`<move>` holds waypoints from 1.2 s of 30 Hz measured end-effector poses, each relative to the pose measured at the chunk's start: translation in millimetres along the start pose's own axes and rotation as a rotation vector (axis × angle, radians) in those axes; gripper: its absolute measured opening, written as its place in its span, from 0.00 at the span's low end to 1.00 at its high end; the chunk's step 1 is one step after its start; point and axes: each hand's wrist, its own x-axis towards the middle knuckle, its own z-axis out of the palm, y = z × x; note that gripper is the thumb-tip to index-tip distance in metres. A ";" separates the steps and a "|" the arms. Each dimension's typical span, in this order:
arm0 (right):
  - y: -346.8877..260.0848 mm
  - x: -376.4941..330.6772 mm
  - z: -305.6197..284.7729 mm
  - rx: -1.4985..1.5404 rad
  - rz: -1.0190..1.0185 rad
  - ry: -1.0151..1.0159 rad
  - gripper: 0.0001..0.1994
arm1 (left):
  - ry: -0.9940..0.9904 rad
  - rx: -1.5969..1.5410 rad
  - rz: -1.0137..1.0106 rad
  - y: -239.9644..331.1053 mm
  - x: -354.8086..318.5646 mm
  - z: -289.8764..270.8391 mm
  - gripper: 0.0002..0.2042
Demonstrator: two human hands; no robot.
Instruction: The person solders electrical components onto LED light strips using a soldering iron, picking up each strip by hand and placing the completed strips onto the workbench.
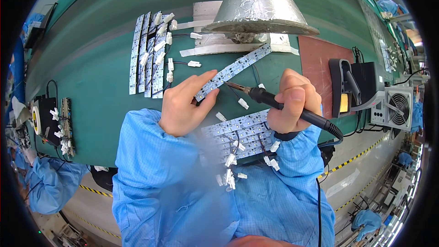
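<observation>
My left hand (190,103) pinches the near end of a narrow white LED circuit strip (238,67), which slants up to the right toward the metal hood. Thin wires with white connectors hang from that strip. In my right hand (295,103) is a black-handled soldering iron (267,98), its fingers wrapped round the grip. The iron's tip points left and lies at or very close to the strip's lower edge; I cannot tell whether it touches. Below my hands, several more LED strips (238,130) lie side by side, wires and white connectors trailing toward me.
A foil-covered cone hood (265,4) stands at the back. Several LED strips (148,59) lie at the left on the green mat (98,110). To the right are a reddish-brown mat (315,64), a soldering iron stand (340,87) and a fan unit (397,108). Another person's blue sleeve (50,183) shows far left.
</observation>
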 end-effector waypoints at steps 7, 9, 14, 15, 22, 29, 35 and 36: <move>0.2 0.9 2.4 -0.006 -0.024 0.013 0.15 | -0.017 0.032 -0.010 0.5 1.2 -1.3 0.20; -4.9 2.8 7.1 -0.066 0.033 0.051 0.17 | -0.016 0.029 -0.009 -0.4 0.5 -0.9 0.20; -1.3 1.7 -2.2 -0.041 0.074 0.132 0.18 | -0.021 0.017 -0.009 -1.5 0.5 -1.4 0.19; -0.1 1.8 -5.1 -0.031 0.107 0.214 0.19 | -0.026 0.021 -0.016 -0.6 0.2 -2.4 0.19; 17.5 9.9 -21.3 -0.172 0.231 0.476 0.19 | 0.017 -0.021 0.005 -4.4 -0.9 2.3 0.18; 16.8 8.7 -17.6 -0.186 0.239 0.409 0.19 | 0.010 0.001 -0.025 0.6 0.9 0.8 0.18; 19.6 8.0 -17.4 -0.189 0.237 0.392 0.19 | 0.015 -0.008 -0.022 -1.9 0.2 2.0 0.18; 18.9 8.4 -17.1 -0.199 0.239 0.385 0.19 | 0.028 -0.011 -0.017 -3.2 -0.4 2.9 0.18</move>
